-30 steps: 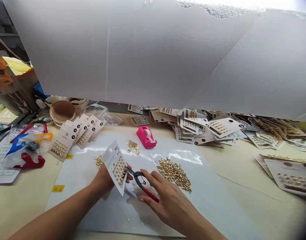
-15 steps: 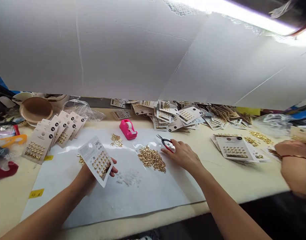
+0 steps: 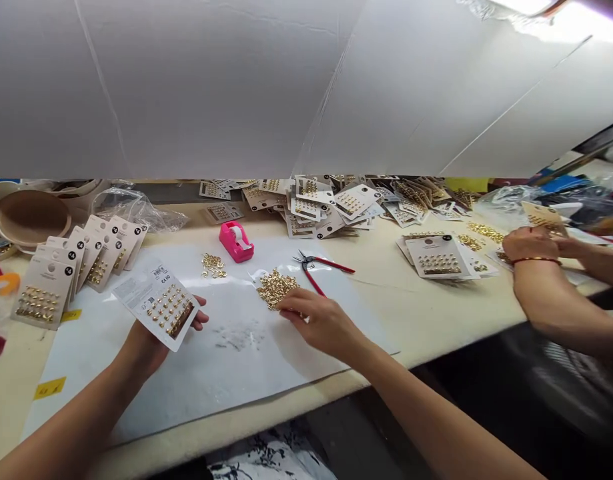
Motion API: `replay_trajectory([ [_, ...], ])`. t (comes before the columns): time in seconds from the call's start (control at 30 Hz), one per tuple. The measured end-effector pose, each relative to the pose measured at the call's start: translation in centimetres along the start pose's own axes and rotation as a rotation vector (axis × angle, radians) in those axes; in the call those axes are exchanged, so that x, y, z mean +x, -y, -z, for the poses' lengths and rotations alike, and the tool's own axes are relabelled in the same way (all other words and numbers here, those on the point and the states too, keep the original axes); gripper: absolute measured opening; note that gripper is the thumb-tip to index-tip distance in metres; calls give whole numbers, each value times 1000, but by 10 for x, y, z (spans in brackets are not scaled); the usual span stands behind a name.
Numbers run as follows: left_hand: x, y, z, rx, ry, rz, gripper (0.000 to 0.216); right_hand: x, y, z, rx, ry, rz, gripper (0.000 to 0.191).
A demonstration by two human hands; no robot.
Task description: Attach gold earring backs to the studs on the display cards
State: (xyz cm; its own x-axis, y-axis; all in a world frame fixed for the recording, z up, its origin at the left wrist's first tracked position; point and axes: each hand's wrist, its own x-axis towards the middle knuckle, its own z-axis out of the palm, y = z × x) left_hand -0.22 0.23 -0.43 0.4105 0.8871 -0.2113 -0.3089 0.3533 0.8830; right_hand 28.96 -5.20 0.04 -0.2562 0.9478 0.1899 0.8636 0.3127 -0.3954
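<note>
Red-handled metal pliers (image 3: 322, 260) are now lying loose on the glossy white sheet (image 3: 196, 390), just beyond the right hand (image 3: 329, 327) that was holding them. That hand is touching the near right edge of a heap of small gold beads (image 3: 275, 287); its grip is pinching, contents impossible to tell. Left hand (image 3: 149, 350): grip is holding a white card with gold studs (image 3: 159, 300) from beneath, long axis slanting far left to near right. Heap is lying rightward of card, nearer the right hand.
</note>
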Motion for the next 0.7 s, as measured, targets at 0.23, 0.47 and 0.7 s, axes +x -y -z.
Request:
replay_trajectory([
  [0.23, 1, 4, 3, 21, 6, -2, 25, -6, 31, -25, -119, 144, 77, 25],
  [0.47, -1, 4, -1, 39, 9, 5, 24, -1, 28, -23, -153, 110, 47, 16],
  [0.7, -4, 0, -8, -14, 3, 23, 35, 20, 44, -14, 443, -39, -8, 9],
])
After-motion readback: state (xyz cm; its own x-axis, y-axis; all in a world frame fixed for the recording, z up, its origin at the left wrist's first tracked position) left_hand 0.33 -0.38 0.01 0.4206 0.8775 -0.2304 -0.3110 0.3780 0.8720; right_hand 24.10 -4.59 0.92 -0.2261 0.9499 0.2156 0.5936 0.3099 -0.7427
